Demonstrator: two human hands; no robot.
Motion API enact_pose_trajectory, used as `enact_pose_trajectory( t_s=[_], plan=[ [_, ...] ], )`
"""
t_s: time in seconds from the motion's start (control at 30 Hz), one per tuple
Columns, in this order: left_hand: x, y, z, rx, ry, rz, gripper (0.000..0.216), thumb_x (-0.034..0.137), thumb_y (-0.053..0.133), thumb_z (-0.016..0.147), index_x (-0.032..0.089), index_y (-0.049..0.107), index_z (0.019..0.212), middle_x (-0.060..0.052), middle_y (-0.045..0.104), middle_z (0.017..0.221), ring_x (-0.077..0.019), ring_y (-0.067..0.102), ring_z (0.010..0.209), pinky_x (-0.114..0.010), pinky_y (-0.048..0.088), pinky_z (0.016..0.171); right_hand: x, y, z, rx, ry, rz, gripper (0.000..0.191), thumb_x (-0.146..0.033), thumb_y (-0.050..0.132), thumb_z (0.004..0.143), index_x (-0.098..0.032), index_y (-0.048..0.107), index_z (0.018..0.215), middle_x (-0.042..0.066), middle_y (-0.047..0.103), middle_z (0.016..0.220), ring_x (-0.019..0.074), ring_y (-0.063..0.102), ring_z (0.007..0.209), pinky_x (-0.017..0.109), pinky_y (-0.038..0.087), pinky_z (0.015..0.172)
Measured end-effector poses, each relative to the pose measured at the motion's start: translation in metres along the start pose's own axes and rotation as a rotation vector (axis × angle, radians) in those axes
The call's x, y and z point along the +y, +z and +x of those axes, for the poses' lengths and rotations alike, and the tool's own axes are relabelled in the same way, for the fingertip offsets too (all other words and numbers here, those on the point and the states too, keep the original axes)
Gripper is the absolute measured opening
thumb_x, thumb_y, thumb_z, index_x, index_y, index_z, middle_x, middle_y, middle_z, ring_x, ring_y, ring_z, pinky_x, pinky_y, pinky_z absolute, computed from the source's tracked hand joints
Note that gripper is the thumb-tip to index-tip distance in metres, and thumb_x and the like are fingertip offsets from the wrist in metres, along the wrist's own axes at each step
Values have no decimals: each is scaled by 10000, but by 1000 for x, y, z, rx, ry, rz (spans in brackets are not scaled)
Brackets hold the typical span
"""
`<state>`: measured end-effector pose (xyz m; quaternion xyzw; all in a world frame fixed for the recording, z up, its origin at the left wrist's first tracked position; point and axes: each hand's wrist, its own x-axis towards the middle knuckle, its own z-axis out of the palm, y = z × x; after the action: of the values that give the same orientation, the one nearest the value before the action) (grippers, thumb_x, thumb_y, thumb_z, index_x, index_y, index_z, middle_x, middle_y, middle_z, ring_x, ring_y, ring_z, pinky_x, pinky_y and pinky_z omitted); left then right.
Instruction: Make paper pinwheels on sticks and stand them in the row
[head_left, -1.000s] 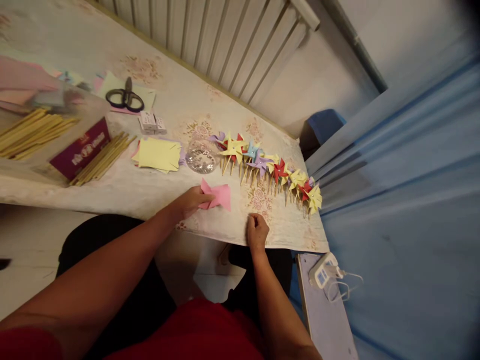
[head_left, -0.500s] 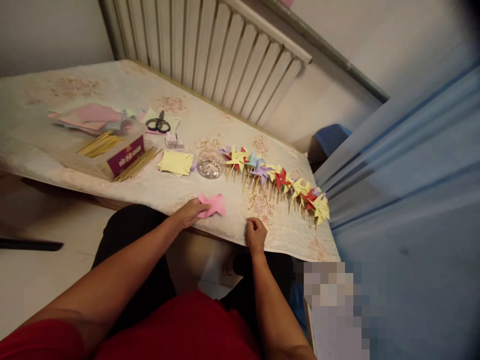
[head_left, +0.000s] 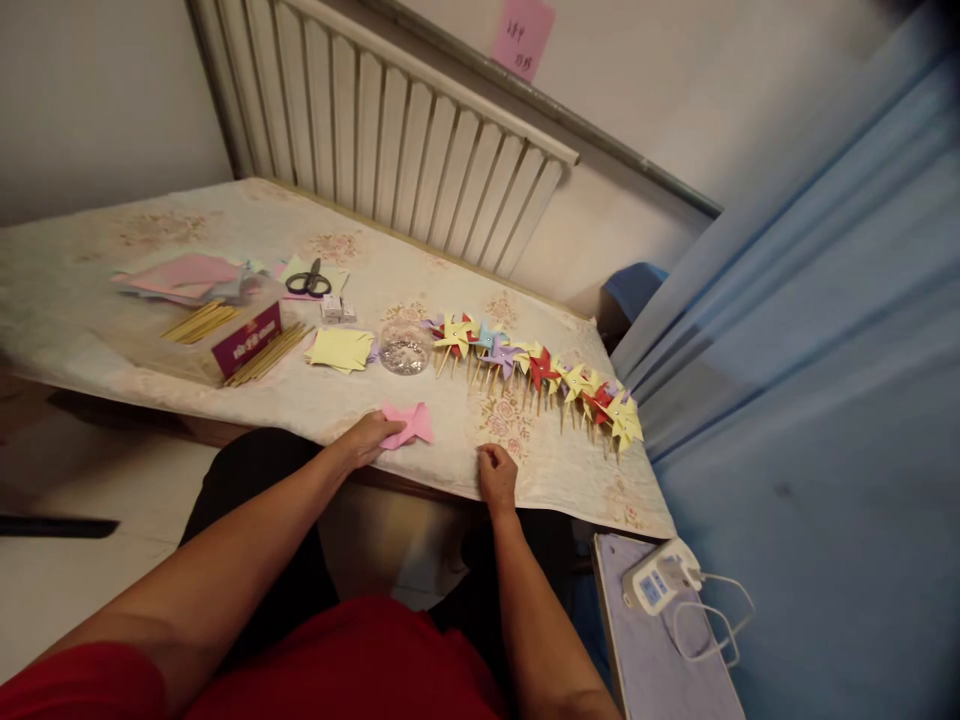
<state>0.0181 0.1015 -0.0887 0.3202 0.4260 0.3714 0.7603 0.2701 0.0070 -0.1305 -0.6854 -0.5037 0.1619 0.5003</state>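
Observation:
My left hand [head_left: 369, 438] pinches a pink paper pinwheel [head_left: 409, 425] near the front edge of the table; it has folded corners and no stick shows on it. To the right, my right hand [head_left: 498, 476] rests at the edge with its fingers curled together; anything between them is too small to make out. Beyond the hands stands a clear round dish of small shiny pins [head_left: 406, 350]. A row of finished paper pinwheels [head_left: 541, 370] on sticks, yellow, red, purple and blue, lies right of the dish. Left of it sits a stack of yellow paper [head_left: 341, 349].
Wooden sticks [head_left: 268, 358] lie by a clear bag with a purple label [head_left: 247, 340]. Behind are black-handled scissors [head_left: 309, 282], small white boxes [head_left: 337, 308] and pink paper sheets [head_left: 187, 275]. A radiator [head_left: 390, 130] backs the table; a blue curtain [head_left: 810, 350] hangs right.
The camera view has tilted and shifted, so a side stand with a white plugged device and a pink wall note show. Both hands keep about the same pose, the left still on the pink pinwheel.

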Motion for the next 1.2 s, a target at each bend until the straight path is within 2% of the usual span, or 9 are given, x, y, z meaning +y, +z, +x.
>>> enact_pose_trajectory(
  t_s=[0.37, 0.73, 1.03, 1.2],
  plan=[
    [3, 1, -2, 3, -12, -8, 120, -8, 668, 740, 103, 663, 786, -92, 726, 793, -191, 717, 793, -258, 598, 779, 2, 0, -2, -9, -40, -4, 242, -296, 499, 770, -186, 713, 801, 25, 673, 729, 171, 567, 662, 281, 451, 678],
    [4, 3, -7, 11, -12, -47, 181, 5, 723, 712, 90, 676, 864, -105, 729, 827, -204, 714, 807, -267, 594, 770, 2, 1, -5, 12, -80, -16, 221, -285, 504, 792, -194, 705, 796, 21, 673, 739, 163, 556, 659, 278, 446, 684],
    [4, 3, -7, 14, -7, -65, 141, -6, 700, 734, 68, 665, 849, -90, 727, 788, -160, 704, 717, -243, 598, 740, 3, 1, -5, 7, -97, -24, 228, -284, 499, 793, -185, 704, 798, 27, 663, 733, 169, 558, 658, 285, 443, 686],
    [3, 2, -7, 11, 0, -38, 148, 12, 701, 736, 87, 684, 863, -82, 732, 788, -181, 716, 750, -251, 597, 744, 1, 1, -6, 5, -81, -26, 225, -285, 501, 794, -186, 704, 801, 26, 666, 733, 168, 556, 660, 282, 445, 682]
  ],
)
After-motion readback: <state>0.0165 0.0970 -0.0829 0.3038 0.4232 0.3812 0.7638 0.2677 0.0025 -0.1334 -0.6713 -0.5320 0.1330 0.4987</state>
